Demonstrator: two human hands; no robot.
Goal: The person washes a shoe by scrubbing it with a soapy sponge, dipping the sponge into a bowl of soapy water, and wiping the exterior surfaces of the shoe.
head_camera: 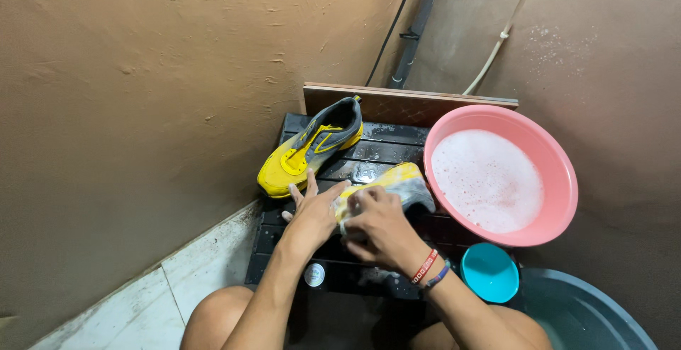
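A yellow and grey shoe (pixel 399 182), wet and soapy, lies on a black slatted platform (pixel 386 144) under both my hands. My left hand (pixel 312 212) presses on its toe end with fingers spread. My right hand (pixel 379 226) is curled over the shoe's side, and whether it holds a brush or cloth is hidden. A second yellow and grey shoe (pixel 312 148) rests upright on the platform just beyond, untouched.
A pink basin (pixel 564 173) of foamy water stands at the right of the platform. A small teal bowl (pixel 489 272) sits below it, beside a dark blue tub (pixel 589 314). A brown wall rises at left; a wooden board (pixel 411 102) leans behind.
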